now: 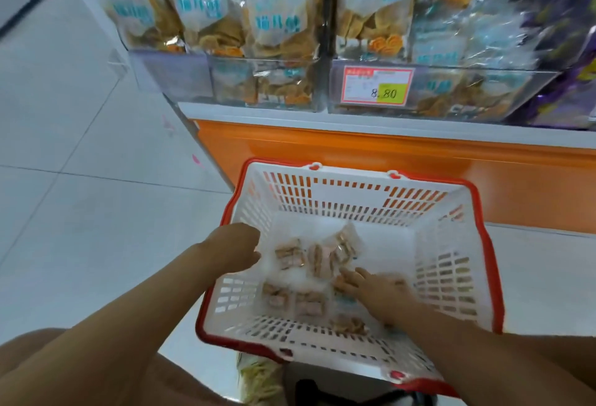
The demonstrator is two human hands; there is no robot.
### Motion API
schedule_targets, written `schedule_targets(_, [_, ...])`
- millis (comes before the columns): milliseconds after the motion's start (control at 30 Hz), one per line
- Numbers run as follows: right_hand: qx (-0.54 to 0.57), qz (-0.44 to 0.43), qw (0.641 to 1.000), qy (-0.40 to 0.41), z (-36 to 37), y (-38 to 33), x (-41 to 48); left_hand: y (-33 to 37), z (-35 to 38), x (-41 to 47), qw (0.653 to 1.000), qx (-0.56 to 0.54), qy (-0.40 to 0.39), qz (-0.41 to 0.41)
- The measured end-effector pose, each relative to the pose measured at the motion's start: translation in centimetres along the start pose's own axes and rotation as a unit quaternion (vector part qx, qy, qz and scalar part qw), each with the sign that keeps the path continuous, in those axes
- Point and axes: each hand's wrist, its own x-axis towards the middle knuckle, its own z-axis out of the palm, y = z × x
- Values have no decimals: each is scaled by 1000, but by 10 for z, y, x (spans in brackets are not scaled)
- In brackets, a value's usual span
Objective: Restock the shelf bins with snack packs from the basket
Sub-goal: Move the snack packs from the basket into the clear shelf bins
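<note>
A: In the basket (446, 264), what?
B: Small snack packs (290, 255) on its floor. The right hand (375, 291) lies flat-fingered on them; the left hand (230, 251), cannot tell. Shelf bins (467, 96) above hold bagged snacks (274, 22).

A shop aisle: clear shelf bins (435, 96) stacked with bagged snacks (277, 19), a price tag (377, 86) reading 8.80, a shopping basket (483, 244) below.

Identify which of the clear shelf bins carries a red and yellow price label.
The wide bin just right of the black divider: its front bears the price label reading 8.80. The neighbouring bin left of it shows no such label.
</note>
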Motion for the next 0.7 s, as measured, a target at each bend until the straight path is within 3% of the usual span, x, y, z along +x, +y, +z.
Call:
schedule_targets(133, [-14,-52,995,90,17,5,19,-3,1,14,1000,-9,15,-20])
schedule_targets(200, [-72,-92,985,126,12,9,27,-4,0,20,999,-4,26,-23])
schedule_targets(333, [-53,-154,949,270,0,12,39,-2,-4,29,999,-1,21,-25])
schedule_targets(567, [-96,-179,952,229,-37,12,66,-2,-6,37,1000,-3,3,-21])
schedule_targets(700, [-130,-206,920,307,-50,8,71,-6,-5,36,1000,-19,-4,-16])
